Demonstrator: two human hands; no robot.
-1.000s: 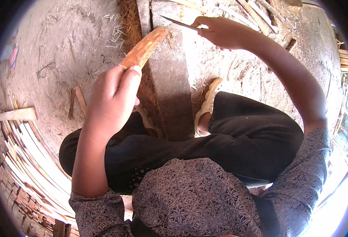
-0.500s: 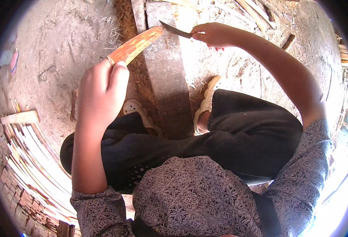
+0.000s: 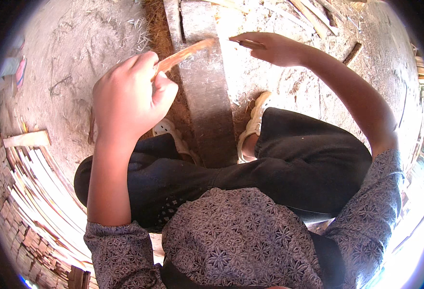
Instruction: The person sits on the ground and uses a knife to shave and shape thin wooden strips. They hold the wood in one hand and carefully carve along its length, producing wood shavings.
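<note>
My left hand [image 3: 127, 94] is closed round one end of a strip of orange-brown wood [image 3: 185, 53]. The strip points up and right, its narrow side showing, and its far tip lies over a plank [image 3: 207, 111]. To the right of that tip, and apart from it, my right hand [image 3: 281, 49] is closed on a knife [image 3: 252, 44]. Only a short brown part of the knife shows at my fingers; its blade is hard to make out from this angle.
The plank runs away from me between my two pale clogs [image 3: 254, 120]. Stacked wooden strips [image 3: 43, 188] lie on the left. Loose sticks [image 3: 313, 19] and a short dark stick [image 3: 352, 53] are on the ground at the far right. Shavings [image 3: 156, 24] lie beside the plank.
My left hand has turned the wood strip from its broad face to its edge and moved slightly right. My right hand has shifted right and rotated, so the dark blade no longer shows plainly.
</note>
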